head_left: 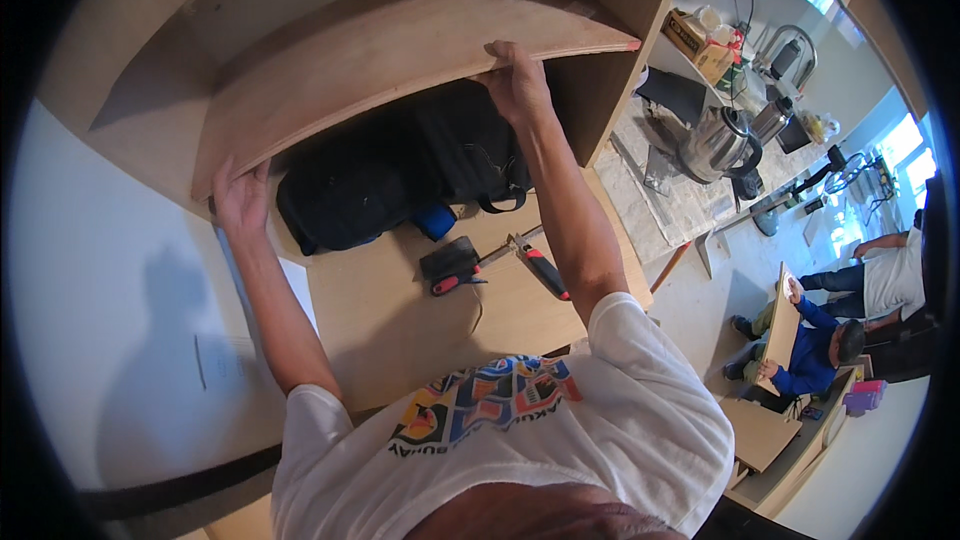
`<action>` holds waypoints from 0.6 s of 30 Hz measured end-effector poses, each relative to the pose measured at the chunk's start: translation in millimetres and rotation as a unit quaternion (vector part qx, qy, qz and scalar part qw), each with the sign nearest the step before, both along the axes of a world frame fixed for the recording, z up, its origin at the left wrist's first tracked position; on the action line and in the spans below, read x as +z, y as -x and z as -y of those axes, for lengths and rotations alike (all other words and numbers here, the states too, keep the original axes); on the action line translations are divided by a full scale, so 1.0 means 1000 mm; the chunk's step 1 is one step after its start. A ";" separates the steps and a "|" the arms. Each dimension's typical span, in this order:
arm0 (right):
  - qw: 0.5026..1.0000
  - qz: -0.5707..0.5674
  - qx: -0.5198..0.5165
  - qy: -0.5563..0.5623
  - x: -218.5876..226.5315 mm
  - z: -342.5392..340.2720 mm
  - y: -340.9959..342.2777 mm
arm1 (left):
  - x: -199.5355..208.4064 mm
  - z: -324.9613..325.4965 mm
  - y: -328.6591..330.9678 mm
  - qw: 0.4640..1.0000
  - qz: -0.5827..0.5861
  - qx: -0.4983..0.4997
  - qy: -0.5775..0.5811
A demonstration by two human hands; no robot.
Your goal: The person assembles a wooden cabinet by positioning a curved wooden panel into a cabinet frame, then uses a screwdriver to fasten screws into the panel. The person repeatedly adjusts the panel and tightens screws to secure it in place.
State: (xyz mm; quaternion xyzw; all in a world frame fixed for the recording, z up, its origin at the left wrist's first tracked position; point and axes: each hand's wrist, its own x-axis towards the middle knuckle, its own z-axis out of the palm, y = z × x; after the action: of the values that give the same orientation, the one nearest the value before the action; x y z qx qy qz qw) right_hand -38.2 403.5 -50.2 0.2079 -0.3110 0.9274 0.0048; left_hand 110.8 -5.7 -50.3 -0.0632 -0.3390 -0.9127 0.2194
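A wide wooden shelf board (380, 50) spans the inside of a light wood cabinet. My left hand (241, 202) is closed on the board's front edge near its left end. My right hand (517, 87) grips the same edge further right, fingers over the top. Beneath the board, a black padded bag (350, 195) lies on the cabinet's lower surface. In front of the bag are a black-and-red hand tool (452, 267) and a second tool with a red and black handle (543, 270).
At right, a counter (640, 175) holds a metal kettle (712, 145), a flask and assorted packages. Further right, a person in blue (812, 355) holds a wooden panel (784, 325); another in white (895, 275) is close by. A white wall (110, 270) borders the left side.
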 end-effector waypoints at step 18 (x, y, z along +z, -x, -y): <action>0.993 0.107 -0.033 -0.042 -0.060 -0.107 -0.334 | -0.141 -0.101 -0.316 0.975 -0.024 -0.093 -0.199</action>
State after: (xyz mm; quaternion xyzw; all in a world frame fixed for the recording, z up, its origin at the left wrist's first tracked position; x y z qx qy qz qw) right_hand 296.2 510.8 -110.2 0.0975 -0.3550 0.9297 -0.0062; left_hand 426.5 95.6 -191.5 -0.0715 -0.1375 -0.9765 0.1497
